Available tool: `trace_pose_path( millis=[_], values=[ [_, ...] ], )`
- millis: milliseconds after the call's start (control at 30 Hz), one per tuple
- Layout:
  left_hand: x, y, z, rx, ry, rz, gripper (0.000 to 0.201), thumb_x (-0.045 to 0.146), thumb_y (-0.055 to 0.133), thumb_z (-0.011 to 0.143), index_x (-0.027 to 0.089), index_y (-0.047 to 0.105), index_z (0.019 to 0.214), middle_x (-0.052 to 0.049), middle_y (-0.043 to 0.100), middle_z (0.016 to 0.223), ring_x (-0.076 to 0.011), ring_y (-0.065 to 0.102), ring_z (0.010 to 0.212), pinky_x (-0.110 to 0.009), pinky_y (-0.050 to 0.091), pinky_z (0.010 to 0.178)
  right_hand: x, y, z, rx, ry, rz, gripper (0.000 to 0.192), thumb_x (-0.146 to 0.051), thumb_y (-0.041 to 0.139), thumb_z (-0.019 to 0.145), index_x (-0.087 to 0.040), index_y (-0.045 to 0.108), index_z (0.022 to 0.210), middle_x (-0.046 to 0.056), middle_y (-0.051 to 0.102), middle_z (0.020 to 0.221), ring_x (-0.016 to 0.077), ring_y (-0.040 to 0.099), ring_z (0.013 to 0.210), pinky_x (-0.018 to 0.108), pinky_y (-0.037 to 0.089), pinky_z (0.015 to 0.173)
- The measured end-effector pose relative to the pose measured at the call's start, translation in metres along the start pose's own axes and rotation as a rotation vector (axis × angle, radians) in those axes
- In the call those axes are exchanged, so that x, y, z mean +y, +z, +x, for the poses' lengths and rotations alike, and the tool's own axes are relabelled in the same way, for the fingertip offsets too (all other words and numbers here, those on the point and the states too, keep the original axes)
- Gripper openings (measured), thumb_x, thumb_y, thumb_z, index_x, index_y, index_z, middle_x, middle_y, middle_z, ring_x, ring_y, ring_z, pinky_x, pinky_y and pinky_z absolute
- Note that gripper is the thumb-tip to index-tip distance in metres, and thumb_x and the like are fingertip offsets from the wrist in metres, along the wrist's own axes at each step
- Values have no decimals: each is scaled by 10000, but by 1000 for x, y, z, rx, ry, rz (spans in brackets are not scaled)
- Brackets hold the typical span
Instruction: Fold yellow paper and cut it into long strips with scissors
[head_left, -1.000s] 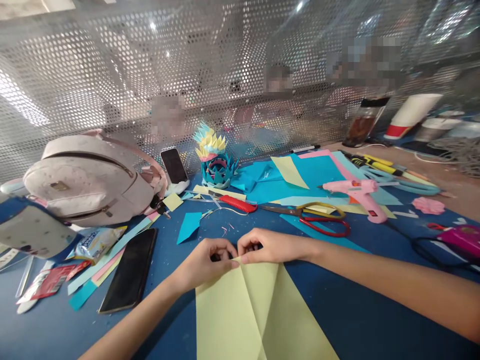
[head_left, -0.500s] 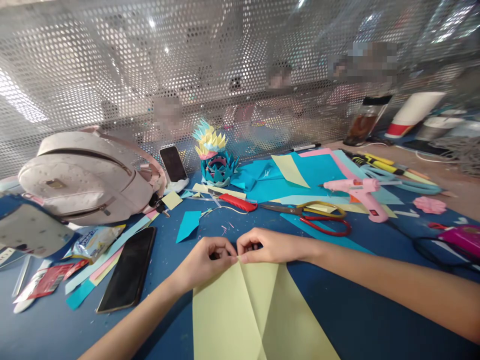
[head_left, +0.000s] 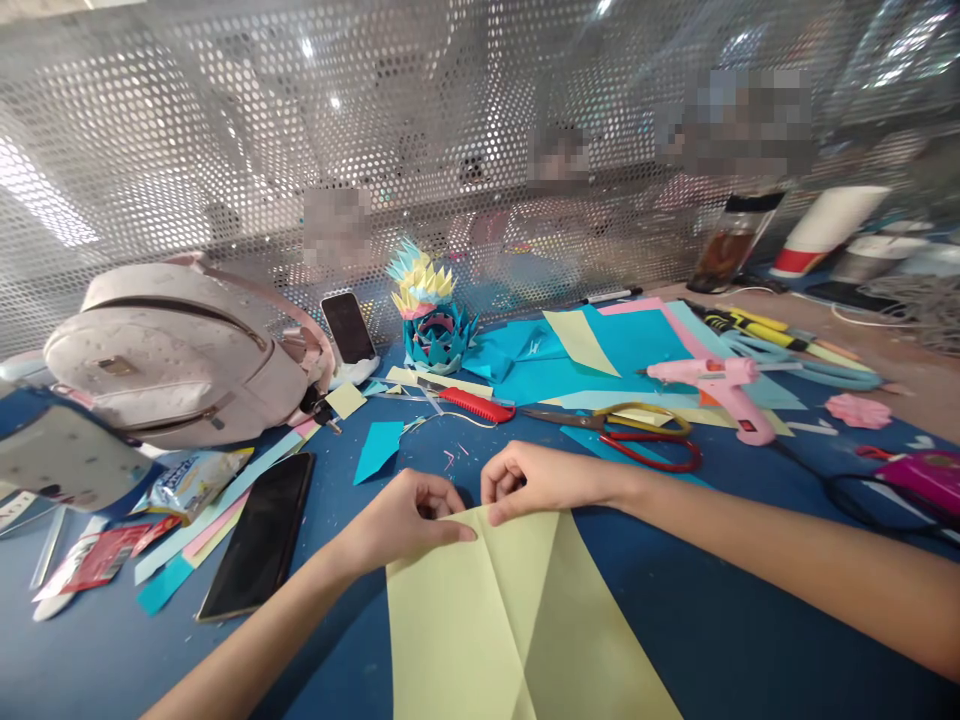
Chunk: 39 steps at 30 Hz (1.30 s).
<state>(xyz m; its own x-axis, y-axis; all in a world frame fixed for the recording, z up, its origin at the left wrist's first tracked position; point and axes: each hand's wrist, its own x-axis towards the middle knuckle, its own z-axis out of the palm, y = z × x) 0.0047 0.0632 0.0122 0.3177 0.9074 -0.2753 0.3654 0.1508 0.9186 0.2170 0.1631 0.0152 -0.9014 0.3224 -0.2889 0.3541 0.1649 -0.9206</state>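
Fingers of the left hand (head_left: 401, 520) and right hand (head_left: 536, 483) pinch the far edge of the pale green paper (head_left: 510, 620) on the blue table (head_left: 750, 640); its near end is cut off, and curled fingers seemingly hide the fold.

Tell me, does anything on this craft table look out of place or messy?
Nothing looks damaged or spilled. The left hand and right hand press the top edge of a creased yellow-green sheet. Paper offcuts and tiny snippets litter the blue table, and the scissors lie open.
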Motion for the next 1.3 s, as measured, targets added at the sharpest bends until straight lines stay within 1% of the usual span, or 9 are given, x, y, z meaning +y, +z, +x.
trace_pose_path(
  millis=[67, 133, 367, 633, 867, 967, 1133, 1200, 1300],
  values=[
    [0, 0, -1, 26, -3, 22, 358, 449, 771, 725, 146, 601, 638, 43, 527, 568, -88, 434, 528, -215, 302, 506, 1, -1, 1, 12, 8, 10, 442, -538, 813, 658, -134, 690, 789, -26, 596, 602, 96, 501, 561, 202, 344, 528],
    [1, 1, -1, 50, -2, 44, 389, 460, 767, 721, 157, 559, 595, 44, 517, 561, -88, 429, 524, -216, 299, 499, 2, 0, 2, 26, 7, 22, 445, -542, 818, 644, -134, 688, 766, -26, 600, 590, 97, 509, 556, 202, 357, 532],
    [0, 2, 0, 66, 33, 70, 391, 454, 754, 731, 159, 546, 581, 45, 511, 554, -87, 420, 528, -216, 296, 498, 2, 1, 3, 41, 9, 48, 445, -535, 834, 620, -134, 684, 742, -15, 632, 609, 100, 521, 560, 203, 365, 538],
    [-1, 4, 0, 84, 30, 83, 367, 420, 764, 724, 153, 556, 581, 35, 515, 558, -93, 417, 545, -219, 289, 499, 1, 2, 3, 45, 16, 62, 432, -507, 853, 595, -130, 690, 729, -15, 630, 611, 100, 525, 568, 200, 364, 538],
    [-3, 3, 1, 81, 23, 55, 382, 440, 769, 709, 151, 555, 580, 35, 500, 556, -92, 399, 546, -219, 286, 502, 0, 1, 3, 43, 23, 81, 424, -489, 860, 590, -126, 686, 724, -13, 631, 617, 98, 513, 571, 200, 358, 540],
    [-2, 2, 1, 70, 25, 35, 360, 420, 763, 712, 146, 562, 595, 32, 511, 571, -94, 419, 553, -217, 297, 510, 0, 0, 3, 39, 10, 73, 426, -498, 848, 616, -124, 687, 741, -9, 631, 637, 92, 496, 567, 201, 345, 536],
    [-1, 5, 2, 36, 49, 68, 242, 358, 661, 807, 123, 664, 750, 44, 489, 588, -89, 407, 555, -216, 296, 525, 3, -1, 1, 1, -36, -5, 434, -540, 757, 741, -129, 706, 872, -1, 634, 690, 103, 507, 606, 202, 350, 554],
    [-2, 7, 2, 56, 65, 84, 231, 343, 652, 812, 122, 665, 750, 47, 479, 589, -88, 395, 563, -218, 292, 534, 4, 0, 1, -17, -55, -19, 441, -551, 728, 772, -128, 703, 895, 5, 635, 711, 107, 514, 625, 203, 356, 564],
    [-2, 9, 3, 83, 72, 73, 252, 361, 666, 801, 129, 637, 706, 50, 464, 582, -88, 382, 566, -220, 290, 539, 4, 2, 1, -19, -62, -21, 448, -558, 723, 776, -123, 693, 879, 6, 621, 706, 106, 505, 626, 202, 350, 560]
  ],
)
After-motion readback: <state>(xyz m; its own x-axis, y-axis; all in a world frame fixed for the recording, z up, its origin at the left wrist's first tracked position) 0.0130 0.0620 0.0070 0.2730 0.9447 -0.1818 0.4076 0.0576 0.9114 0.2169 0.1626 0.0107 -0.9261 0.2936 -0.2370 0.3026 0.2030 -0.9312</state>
